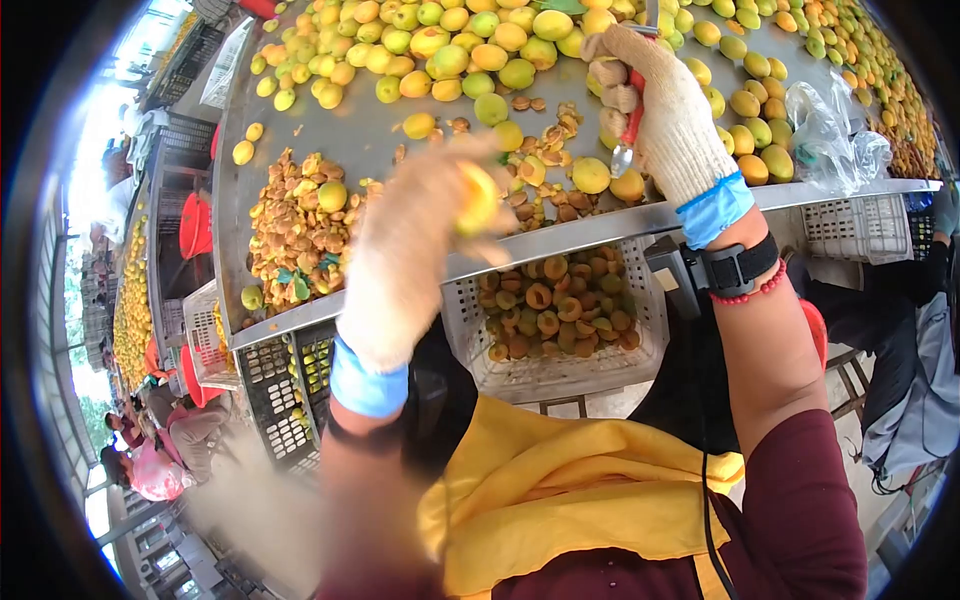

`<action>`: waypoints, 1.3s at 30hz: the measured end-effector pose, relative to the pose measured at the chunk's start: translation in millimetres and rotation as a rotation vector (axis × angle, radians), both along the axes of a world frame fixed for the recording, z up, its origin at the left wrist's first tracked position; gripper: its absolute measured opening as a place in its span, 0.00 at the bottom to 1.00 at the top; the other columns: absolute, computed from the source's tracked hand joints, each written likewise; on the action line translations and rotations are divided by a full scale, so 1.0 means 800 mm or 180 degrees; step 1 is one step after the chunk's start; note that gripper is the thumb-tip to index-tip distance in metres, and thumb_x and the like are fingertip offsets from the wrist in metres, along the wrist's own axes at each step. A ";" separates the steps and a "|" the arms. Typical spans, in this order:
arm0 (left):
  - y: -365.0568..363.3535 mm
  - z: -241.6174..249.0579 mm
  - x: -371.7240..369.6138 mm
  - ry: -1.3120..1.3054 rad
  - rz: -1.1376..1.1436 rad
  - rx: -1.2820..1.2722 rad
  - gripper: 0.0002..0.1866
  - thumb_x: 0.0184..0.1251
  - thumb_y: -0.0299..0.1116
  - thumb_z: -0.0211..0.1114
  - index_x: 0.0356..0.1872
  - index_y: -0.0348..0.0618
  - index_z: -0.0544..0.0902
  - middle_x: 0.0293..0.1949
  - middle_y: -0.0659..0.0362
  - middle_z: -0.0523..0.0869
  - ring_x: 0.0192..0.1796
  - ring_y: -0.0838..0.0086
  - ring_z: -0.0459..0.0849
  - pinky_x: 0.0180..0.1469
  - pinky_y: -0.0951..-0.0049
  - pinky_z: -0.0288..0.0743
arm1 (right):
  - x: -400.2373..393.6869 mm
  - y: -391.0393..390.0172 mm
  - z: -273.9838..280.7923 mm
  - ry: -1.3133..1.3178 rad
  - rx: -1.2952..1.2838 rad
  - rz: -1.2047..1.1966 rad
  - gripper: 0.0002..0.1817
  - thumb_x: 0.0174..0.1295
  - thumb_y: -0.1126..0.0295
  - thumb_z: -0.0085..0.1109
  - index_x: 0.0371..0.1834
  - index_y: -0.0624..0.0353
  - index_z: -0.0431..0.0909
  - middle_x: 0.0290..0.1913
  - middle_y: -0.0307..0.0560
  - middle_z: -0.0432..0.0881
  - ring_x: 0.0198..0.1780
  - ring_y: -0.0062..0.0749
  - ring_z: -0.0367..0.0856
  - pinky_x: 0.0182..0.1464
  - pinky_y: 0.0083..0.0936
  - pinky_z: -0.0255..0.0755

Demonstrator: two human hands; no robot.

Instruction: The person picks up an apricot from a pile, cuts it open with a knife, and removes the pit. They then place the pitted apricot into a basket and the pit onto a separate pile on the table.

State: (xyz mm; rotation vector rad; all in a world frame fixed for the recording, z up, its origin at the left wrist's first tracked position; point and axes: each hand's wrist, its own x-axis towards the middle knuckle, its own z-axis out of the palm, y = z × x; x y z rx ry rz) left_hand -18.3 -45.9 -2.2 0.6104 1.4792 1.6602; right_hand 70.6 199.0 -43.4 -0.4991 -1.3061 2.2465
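My left hand (pixel 425 230), in a pale glove with a blue cuff, is smeared by motion above the table's front edge. A yellow apricot (pixel 476 200) is held in its fingers. My right hand (pixel 660 115), gloved the same way, wraps around a red-handled tool (pixel 634 112) with a spoon-like metal tip pointing down. Near that tip lie whole apricots (pixel 591 175) and scraps of pulp with pits (pixel 545 150). A heap of brown pits and pulp (pixel 300 220) is to the left. Below, a white crate (pixel 555 375) holds apricot halves (pixel 568 308).
The metal table (pixel 360 130) carries a large pile of apricots (pixel 440 50) at the back. A clear plastic bag (pixel 835 135) lies at the right edge. Black crates (pixel 270 385) stand below left, and several people (pixel 150 470) are farther left. A red bucket (pixel 195 225) is at the left.
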 end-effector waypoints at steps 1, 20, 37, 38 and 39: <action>-0.016 -0.008 0.008 0.0985 -0.0359 -0.0283 0.23 0.84 0.42 0.59 0.68 0.34 0.78 0.56 0.51 0.86 0.51 0.68 0.88 0.49 0.70 0.85 | 0.009 0.003 -0.001 0.0115 -0.0114 0.0218 0.12 0.75 0.63 0.57 0.36 0.60 0.80 0.28 0.35 0.79 0.27 0.17 0.75 0.28 0.24 0.73; 0.016 -0.033 -0.061 0.2411 0.0336 -0.1745 0.24 0.69 0.33 0.70 0.64 0.39 0.82 0.49 0.50 0.89 0.47 0.64 0.89 0.55 0.65 0.83 | 0.075 -0.049 0.047 -0.0750 0.0148 0.0717 0.24 0.81 0.47 0.51 0.43 0.58 0.80 0.25 0.35 0.75 0.16 0.18 0.70 0.17 0.16 0.63; 0.063 0.005 0.052 0.0187 0.0211 0.0176 0.20 0.70 0.25 0.70 0.61 0.36 0.80 0.42 0.56 0.88 0.44 0.75 0.88 0.46 0.74 0.83 | 0.102 -0.060 0.060 -0.0830 0.0456 0.1164 0.24 0.78 0.44 0.55 0.42 0.57 0.79 0.24 0.36 0.77 0.22 0.15 0.75 0.20 0.15 0.65; 0.061 0.005 0.046 0.0846 0.0257 -0.0319 0.19 0.70 0.26 0.69 0.60 0.38 0.81 0.43 0.55 0.88 0.45 0.75 0.88 0.47 0.73 0.83 | 0.102 -0.060 0.063 -0.0929 0.0525 0.1259 0.24 0.78 0.45 0.55 0.42 0.58 0.79 0.25 0.36 0.77 0.23 0.15 0.75 0.21 0.16 0.66; 0.059 0.004 0.040 0.1504 0.0288 -0.0822 0.18 0.70 0.26 0.69 0.59 0.40 0.81 0.44 0.54 0.88 0.46 0.75 0.89 0.48 0.71 0.83 | 0.098 -0.067 0.067 -0.0980 0.0521 0.1189 0.23 0.78 0.46 0.56 0.41 0.58 0.80 0.25 0.36 0.76 0.24 0.17 0.76 0.23 0.18 0.68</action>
